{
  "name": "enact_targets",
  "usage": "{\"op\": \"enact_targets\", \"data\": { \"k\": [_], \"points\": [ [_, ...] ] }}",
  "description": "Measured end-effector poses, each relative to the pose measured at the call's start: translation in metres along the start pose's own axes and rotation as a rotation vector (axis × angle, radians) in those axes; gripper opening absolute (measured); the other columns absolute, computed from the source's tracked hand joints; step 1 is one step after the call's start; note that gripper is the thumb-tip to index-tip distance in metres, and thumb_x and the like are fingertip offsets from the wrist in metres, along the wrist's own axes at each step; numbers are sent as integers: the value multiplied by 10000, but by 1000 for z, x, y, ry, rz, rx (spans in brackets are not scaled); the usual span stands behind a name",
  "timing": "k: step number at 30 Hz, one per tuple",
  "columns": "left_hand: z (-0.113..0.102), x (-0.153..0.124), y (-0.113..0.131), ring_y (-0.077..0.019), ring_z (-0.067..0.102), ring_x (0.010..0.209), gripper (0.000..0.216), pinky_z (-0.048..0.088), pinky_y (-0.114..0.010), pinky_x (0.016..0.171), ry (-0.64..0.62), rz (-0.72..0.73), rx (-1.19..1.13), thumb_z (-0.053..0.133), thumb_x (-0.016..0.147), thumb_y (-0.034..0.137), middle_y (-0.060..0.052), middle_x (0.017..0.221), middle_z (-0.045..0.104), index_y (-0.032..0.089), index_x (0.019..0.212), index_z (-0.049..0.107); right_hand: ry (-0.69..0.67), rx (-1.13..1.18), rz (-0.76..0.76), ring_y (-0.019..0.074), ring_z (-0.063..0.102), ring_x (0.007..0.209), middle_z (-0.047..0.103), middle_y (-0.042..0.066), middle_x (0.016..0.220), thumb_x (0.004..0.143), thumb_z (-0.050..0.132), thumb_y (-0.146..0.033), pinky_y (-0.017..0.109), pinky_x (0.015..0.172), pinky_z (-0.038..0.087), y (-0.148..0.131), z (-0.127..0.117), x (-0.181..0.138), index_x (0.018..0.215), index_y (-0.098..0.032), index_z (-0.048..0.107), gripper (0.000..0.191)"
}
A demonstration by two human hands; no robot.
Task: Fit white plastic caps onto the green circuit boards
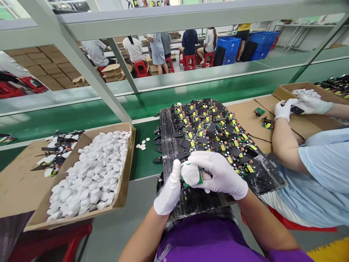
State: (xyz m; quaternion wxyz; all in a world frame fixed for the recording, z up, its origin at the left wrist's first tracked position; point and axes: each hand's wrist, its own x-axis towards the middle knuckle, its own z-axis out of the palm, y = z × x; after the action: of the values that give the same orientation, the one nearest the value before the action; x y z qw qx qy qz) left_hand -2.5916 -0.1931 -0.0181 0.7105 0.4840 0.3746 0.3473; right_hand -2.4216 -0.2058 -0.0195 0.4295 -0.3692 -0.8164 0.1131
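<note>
circuit board (201, 179) | pinched with white cap (190, 174) in right hand (218, 174) grip | left hand (170, 189) grip closed beside it

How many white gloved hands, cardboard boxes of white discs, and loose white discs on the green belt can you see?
White gloved hands: 4 (left hand, right hand, co-worker's hands)
Cardboard box of white discs: 1
Loose white discs: about 7
Total: about 12
</note>
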Motion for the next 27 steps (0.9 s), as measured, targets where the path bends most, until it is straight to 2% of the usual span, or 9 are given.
{"op": "enact_targets", "data": {
  "k": [2,4,9,14,18,22,25,27],
  "points": [
    [-2,1,1,-238,599,895,725,473,-355,856,34,-5,22,414,801,839,-68,764,684,160,710,652,-9,-1,8,226,662,1075,694,100,1152,856,711,-414,368,938,550,-1,2,0,1188,-216,591,405],
    [-3,2,2,-204,572,802,673,466,-326,794,37,10,72,441,830,795,-43,693,639,169,641,605,21,0,25,229,654,1107,684,113,1186,855,712,-370,374,957,544,-2,4,-1,1218,-199,568,427],
    [-3,5,3,-117,412,602,501,383,-260,618,-74,86,194,566,879,537,23,585,454,181,558,419,-52,71,83,201,643,1137,682,89,1210,830,737,-293,333,999,515,-1,7,-4,1193,-196,591,403],
    [-9,6,0,-94,338,572,375,329,-238,574,-162,61,165,593,739,302,40,585,328,192,552,286,-44,110,74,193,666,1094,706,76,1167,820,759,-389,311,960,524,3,5,-4,1201,-212,605,447],
    [-10,3,3,-112,393,659,268,361,-242,639,-216,68,180,618,735,228,24,652,417,175,596,395,-12,75,35,215,661,1112,701,115,1181,827,749,-373,330,958,531,3,5,-4,1215,-190,600,454],
    [-5,1,12,-100,373,627,208,337,-238,606,-243,42,156,598,695,115,36,645,438,171,611,415,-10,81,-1,216,672,1089,714,112,1154,850,704,-296,334,926,549,2,6,-5,1215,-196,616,388],
    [-5,0,16,-116,432,623,183,384,-250,620,-336,19,201,589,688,140,17,641,507,171,582,443,-1,115,41,212,658,1125,702,101,1190,819,724,-276,333,964,532,4,6,-5,1222,-211,619,421],
    [-8,-2,18,-151,500,686,138,440,-272,684,-321,14,326,618,707,206,-6,709,583,175,619,516,19,138,70,208,652,1126,707,94,1166,785,758,-289,323,985,516,2,4,-3,1201,-209,629,442]
  ]
}}
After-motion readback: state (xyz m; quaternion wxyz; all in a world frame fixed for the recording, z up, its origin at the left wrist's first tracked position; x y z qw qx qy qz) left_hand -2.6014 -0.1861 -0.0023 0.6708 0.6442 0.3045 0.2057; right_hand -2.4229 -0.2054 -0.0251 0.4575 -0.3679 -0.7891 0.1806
